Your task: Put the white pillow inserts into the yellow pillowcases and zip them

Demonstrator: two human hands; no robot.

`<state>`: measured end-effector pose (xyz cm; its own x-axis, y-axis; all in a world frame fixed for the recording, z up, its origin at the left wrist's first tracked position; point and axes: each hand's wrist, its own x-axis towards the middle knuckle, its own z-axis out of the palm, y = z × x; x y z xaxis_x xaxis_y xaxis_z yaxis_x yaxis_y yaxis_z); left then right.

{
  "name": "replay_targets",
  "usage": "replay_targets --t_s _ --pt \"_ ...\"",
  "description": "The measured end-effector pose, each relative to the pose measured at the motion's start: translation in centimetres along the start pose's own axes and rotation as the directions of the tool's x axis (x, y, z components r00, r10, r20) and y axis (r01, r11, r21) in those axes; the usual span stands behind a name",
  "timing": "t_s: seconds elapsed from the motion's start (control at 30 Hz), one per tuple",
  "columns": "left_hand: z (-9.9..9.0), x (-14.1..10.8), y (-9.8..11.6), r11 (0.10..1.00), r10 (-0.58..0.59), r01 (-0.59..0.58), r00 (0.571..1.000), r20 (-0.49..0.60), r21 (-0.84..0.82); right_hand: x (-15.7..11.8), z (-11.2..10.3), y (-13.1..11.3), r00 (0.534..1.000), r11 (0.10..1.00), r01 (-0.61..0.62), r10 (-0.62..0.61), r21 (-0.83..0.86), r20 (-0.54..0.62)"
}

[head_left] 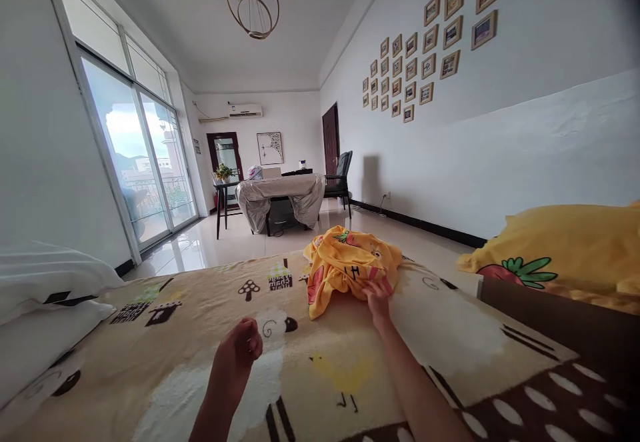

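A crumpled yellow cloth, printed with strawberries and dark lettering, lies bunched on a beige patterned blanket. My right hand reaches to its near right side, the fingers apart and lying against the fabric. They look slightly blurred. Left of the cloth, my left hand hovers over the blanket near a printed sheep's head. Its fingers are curled in, with nothing visible in them. What the folds of the cloth cover is hidden.
A yellow strawberry-print pillow rests at the right, beyond a dark board. White pillows lie at the left. Past the bed's far edge stand a covered table, a black chair and a small plant table.
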<state>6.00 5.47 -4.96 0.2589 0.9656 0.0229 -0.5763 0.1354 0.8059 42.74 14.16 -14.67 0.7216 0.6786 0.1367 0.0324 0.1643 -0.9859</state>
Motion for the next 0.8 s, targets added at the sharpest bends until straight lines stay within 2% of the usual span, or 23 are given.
replay_targets --t_s 0.1,0.2,0.3,0.4,0.47,0.53,0.6,0.63,0.67,0.7,0.73,0.77,0.8 --pt "-0.1 0.3 -0.4 1.000 -0.004 0.004 1.000 0.005 0.024 0.3 0.3 0.6 0.997 0.997 -0.071 0.070 0.040 0.035" --pt "0.0 0.4 -0.5 0.999 -0.007 0.007 1.000 0.000 0.037 -0.2 0.7 0.3 0.994 0.991 -0.085 0.078 0.102 0.074" --pt "0.1 0.3 -0.4 1.000 0.000 0.001 1.000 -0.024 0.030 -0.5 0.6 -1.6 0.996 0.981 -0.039 0.022 0.190 0.090" --pt "0.0 0.3 -0.5 0.999 0.020 -0.018 0.999 -0.051 0.026 -1.4 1.1 -4.8 0.988 0.958 0.048 -0.088 0.282 0.131" --pt "-0.1 0.4 -0.6 0.999 0.020 -0.019 0.999 -0.036 0.045 -3.2 2.3 -7.0 0.965 0.936 0.102 -0.174 0.336 0.194" --pt "0.0 0.5 -0.9 0.992 -0.009 0.007 1.000 0.015 0.124 -6.3 4.0 -9.1 0.926 0.916 0.136 -0.253 0.378 0.279" --pt "0.4 0.5 -1.0 0.970 -0.094 0.080 0.994 0.051 0.229 -10.5 5.6 -10.8 0.855 0.902 0.144 -0.320 0.407 0.407" --pt "0.7 0.3 -1.0 0.959 -0.146 0.126 0.987 0.063 0.254 -12.7 6.3 -11.5 0.717 0.884 0.126 -0.395 0.450 0.575" --pt "1.0 0.1 -0.9 0.958 -0.181 0.158 0.981 0.077 0.240 -14.9 6.8 -12.3 0.523 0.873 0.100 -0.454 0.477 0.721" --pt "1.3 -0.3 -0.7 0.967 -0.192 0.172 0.977 0.095 0.191 -17.0 7.1 -13.0 0.308 0.878 0.089 -0.473 0.470 0.825" --pt "1.6 -0.6 -0.4 0.979 -0.173 0.159 0.979 0.110 0.126 -18.8 7.2 -13.6 0.113 0.879 0.124 -0.474 0.461 0.873" --pt "1.7 -1.0 -0.1 0.991 -0.117 0.109 0.989 0.096 0.080 -20.2 7.2 -14.3 -0.036 0.859 0.175 -0.483 0.481 0.875" --pt "1.7 -1.4 0.3 0.997 -0.040 0.036 0.998 0.054 0.071 -21.2 7.1 -14.8 -0.131 0.837 0.210 -0.488 0.505 0.863"
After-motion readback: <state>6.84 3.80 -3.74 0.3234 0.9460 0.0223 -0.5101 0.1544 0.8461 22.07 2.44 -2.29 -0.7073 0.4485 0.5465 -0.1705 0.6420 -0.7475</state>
